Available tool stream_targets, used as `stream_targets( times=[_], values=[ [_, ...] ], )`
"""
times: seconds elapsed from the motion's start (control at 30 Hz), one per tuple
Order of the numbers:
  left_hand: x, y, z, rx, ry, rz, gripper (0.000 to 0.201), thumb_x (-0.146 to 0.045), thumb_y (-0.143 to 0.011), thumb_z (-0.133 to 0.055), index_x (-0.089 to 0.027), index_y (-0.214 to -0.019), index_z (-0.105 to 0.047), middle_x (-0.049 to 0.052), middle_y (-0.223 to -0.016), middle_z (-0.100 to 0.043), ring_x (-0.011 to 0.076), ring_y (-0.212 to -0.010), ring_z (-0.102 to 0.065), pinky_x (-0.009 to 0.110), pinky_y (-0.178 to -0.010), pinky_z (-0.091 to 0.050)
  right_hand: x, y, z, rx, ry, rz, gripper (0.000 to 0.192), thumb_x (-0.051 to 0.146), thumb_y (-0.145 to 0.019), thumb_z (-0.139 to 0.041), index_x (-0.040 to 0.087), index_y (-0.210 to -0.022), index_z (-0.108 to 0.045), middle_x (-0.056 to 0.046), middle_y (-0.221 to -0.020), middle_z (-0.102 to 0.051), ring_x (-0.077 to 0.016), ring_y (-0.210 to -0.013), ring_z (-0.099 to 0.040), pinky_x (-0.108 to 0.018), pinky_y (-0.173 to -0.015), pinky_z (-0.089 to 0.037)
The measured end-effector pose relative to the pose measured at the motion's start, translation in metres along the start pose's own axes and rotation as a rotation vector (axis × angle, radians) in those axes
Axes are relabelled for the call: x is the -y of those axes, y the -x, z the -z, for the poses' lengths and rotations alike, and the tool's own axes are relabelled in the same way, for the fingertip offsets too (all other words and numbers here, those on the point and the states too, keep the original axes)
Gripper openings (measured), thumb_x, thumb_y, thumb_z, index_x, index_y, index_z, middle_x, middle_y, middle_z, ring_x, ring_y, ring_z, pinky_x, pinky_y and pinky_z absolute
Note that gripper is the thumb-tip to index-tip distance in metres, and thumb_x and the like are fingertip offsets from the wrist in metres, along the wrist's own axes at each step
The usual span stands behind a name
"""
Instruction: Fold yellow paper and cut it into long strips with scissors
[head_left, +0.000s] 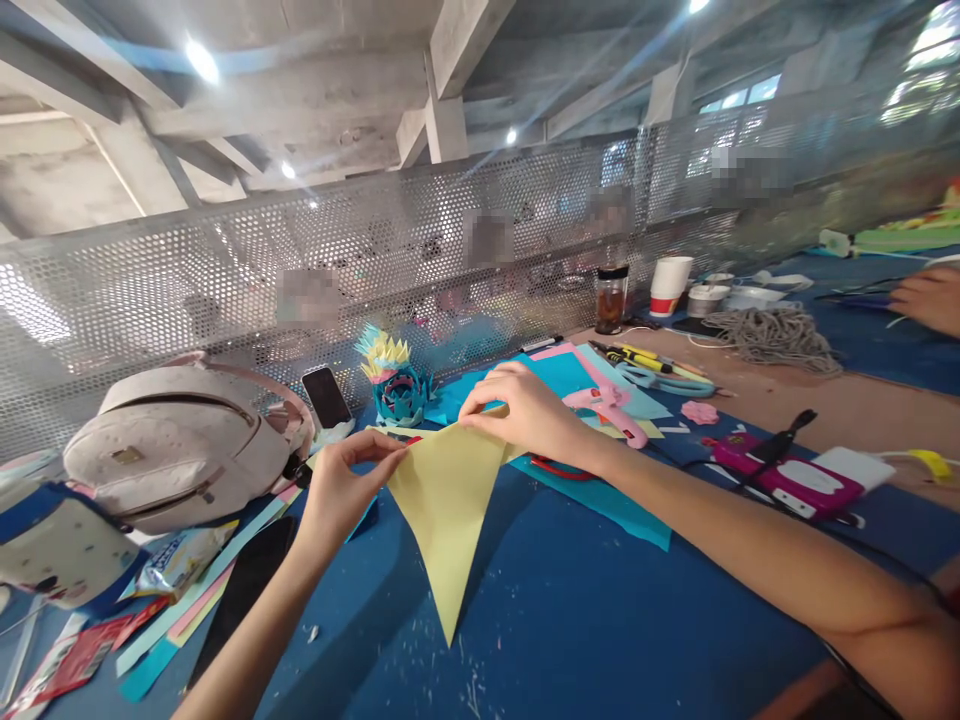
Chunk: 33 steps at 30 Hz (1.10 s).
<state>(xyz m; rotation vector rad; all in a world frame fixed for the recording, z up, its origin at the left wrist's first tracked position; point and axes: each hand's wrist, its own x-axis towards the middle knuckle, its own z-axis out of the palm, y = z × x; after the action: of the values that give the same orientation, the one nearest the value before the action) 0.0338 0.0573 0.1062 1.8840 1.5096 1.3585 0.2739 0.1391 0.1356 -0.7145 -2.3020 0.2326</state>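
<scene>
Your left hand (341, 480) is curled nearly closed, thumb and fingertips pinching the left upper corner of the yellow paper (446, 500). Your right hand (521, 410) lies flatter, fingers bent and pressed together, nipping the paper's top edge near its right corner. Between them the paper hangs as a folded triangle: smooth, matte, pale yellow, with crisp straight edges. Its wide side runs between your hands along the top, and its long axis drops from there toward you, ending in a sharp point aimed down at the near edge of the table (570, 610). The paper sits just above the table's middle, in front of you. The tabletop is covered in dark blue felt-like sheet, flecked with tiny pale scraps. Beyond your hands stands a spiky paper flower (394, 385) in teal, pink and yellow, with a dark phone (327, 397) propped upright just left of it. A soft, rounded pink backpack (176, 440) lies at the left. Flat teal sheets (600, 505) spread under your right forearm, and a pink glue gun (611, 408) rests on them just beyond your right hand. Farther right lies a loose tangle of grey cord (776, 335), and another person's hand (930, 298) shows at the far right edge. A perforated metal screen (225, 270) backs the table.
</scene>
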Motion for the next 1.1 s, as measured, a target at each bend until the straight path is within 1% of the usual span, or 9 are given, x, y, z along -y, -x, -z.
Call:
stream_targets(
  times=[0.17,0.27,0.4,0.5,0.6,0.8,0.9,1.03,1.1],
  values=[
    [-0.02,0.018,-0.006,-0.09,-0.188,-0.178,0.012,-0.032,-0.084,-0.069,-0.025,-0.078,-0.077,0.002,-0.08,-0.077,0.0221,-0.081,-0.068,0.029,-0.076,-0.05,0.03,0.012,-0.007,-0.122,0.047,0.177,0.016,0.028,-0.09,-0.065,0.028,-0.075,-0.071,0.003,-0.077,-0.074,-0.0192,-0.079,-0.061,-0.041,-0.102,-0.031],
    [-0.031,0.028,-0.009,-0.136,-0.244,-0.263,0.011,-0.033,-0.085,-0.07,-0.026,-0.08,-0.077,0.001,-0.078,-0.077,0.0229,-0.08,-0.066,0.032,-0.078,-0.048,0.044,0.019,-0.009,-0.149,0.037,0.192,0.016,0.029,-0.091,-0.065,0.029,-0.076,-0.07,0.003,-0.078,-0.074,-0.0188,-0.078,-0.062,-0.041,-0.102,-0.03],
    [-0.044,0.034,-0.009,-0.129,-0.299,-0.328,0.012,-0.028,-0.088,-0.065,-0.026,-0.082,-0.075,0.0,-0.079,-0.077,0.0211,-0.078,-0.065,0.034,-0.079,-0.046,0.052,0.023,-0.007,-0.226,0.015,0.255,0.015,0.021,-0.09,-0.066,0.025,-0.076,-0.067,0.005,-0.075,-0.072,-0.0163,-0.077,-0.059,-0.039,-0.098,-0.032],
    [-0.054,0.037,-0.004,-0.134,-0.329,-0.371,0.011,-0.024,-0.087,-0.066,-0.025,-0.08,-0.074,-0.001,-0.077,-0.076,0.0192,-0.075,-0.062,0.034,-0.079,-0.045,0.054,0.024,0.0,-0.243,-0.02,0.269,0.014,0.015,-0.087,-0.069,0.022,-0.075,-0.066,0.006,-0.073,-0.07,-0.0147,-0.075,-0.056,-0.037,-0.095,-0.033],
    [-0.06,0.041,0.003,-0.166,-0.353,-0.388,0.009,-0.022,-0.085,-0.068,-0.025,-0.078,-0.073,-0.003,-0.075,-0.075,0.018,-0.072,-0.061,0.035,-0.081,-0.043,0.056,0.026,0.011,-0.238,-0.068,0.223,0.015,0.014,-0.085,-0.071,0.021,-0.074,-0.065,0.006,-0.072,-0.069,-0.0143,-0.076,-0.056,-0.035,-0.092,-0.034],
    [-0.058,0.049,0.016,-0.181,-0.376,-0.332,0.011,-0.028,-0.085,-0.068,-0.026,-0.077,-0.074,-0.002,-0.074,-0.075,0.0205,-0.076,-0.059,0.035,-0.079,-0.044,0.053,0.032,0.028,-0.222,-0.024,0.209,0.016,0.02,-0.09,-0.067,0.021,-0.074,-0.063,0.003,-0.074,-0.068,-0.016,-0.077,-0.056,-0.035,-0.089,-0.034],
    [-0.053,0.054,0.026,-0.187,-0.386,-0.233,0.012,-0.033,-0.084,-0.068,-0.027,-0.076,-0.075,-0.001,-0.074,-0.075,0.0224,-0.08,-0.06,0.034,-0.077,-0.046,0.046,0.038,0.035,-0.2,-0.038,0.131,0.017,0.023,-0.091,-0.065,0.022,-0.074,-0.064,0.002,-0.077,-0.068,-0.0172,-0.079,-0.056,-0.035,-0.086,-0.036],
    [-0.044,0.063,0.043,-0.115,-0.392,-0.107,0.013,-0.038,-0.083,-0.07,-0.027,-0.077,-0.077,0.0,-0.08,-0.075,0.0226,-0.084,-0.063,0.032,-0.076,-0.048,0.036,0.047,0.042,-0.142,-0.086,0.002,0.017,0.029,-0.09,-0.064,0.023,-0.074,-0.066,0.0,-0.079,-0.067,-0.0192,-0.081,-0.056,-0.035,-0.082,-0.038],
    [-0.041,0.066,0.05,-0.112,-0.37,-0.065,0.016,-0.041,-0.081,-0.071,-0.027,-0.077,-0.077,0.0,-0.081,-0.076,0.0224,-0.084,-0.065,0.031,-0.076,-0.049,0.03,0.05,0.043,-0.128,-0.107,-0.057,0.018,0.031,-0.09,-0.063,0.023,-0.074,-0.066,-0.002,-0.081,-0.067,-0.0204,-0.084,-0.056,-0.035,-0.08,-0.039]
  ],
)
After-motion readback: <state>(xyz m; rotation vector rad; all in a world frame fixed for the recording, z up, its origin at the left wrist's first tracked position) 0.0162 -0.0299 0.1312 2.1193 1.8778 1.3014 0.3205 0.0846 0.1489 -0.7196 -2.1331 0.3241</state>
